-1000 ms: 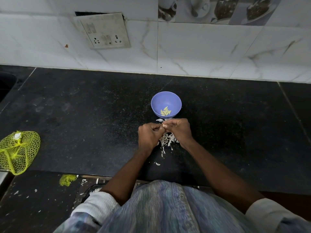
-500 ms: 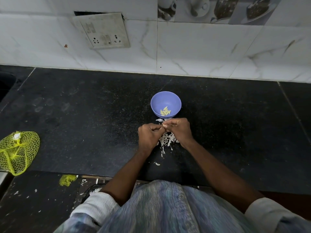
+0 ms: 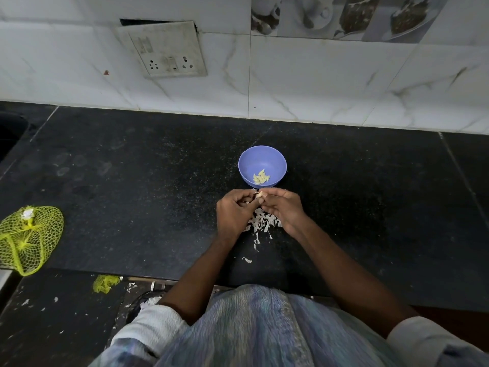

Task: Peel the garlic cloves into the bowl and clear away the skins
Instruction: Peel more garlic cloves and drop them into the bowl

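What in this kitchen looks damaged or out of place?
The switch plate hangs askew on the wall, with a dark gap showing above it. A scrap of yellow netting and white skin flakes lie below the counter's front edge, away from the skin pile between the hands.

— What was altered at the centre of the frame?
— A pale garlic clove (image 3: 259, 194) was exposed between the fingertips, where the left hand (image 3: 234, 214) and right hand (image 3: 284, 207) had been pressed together.
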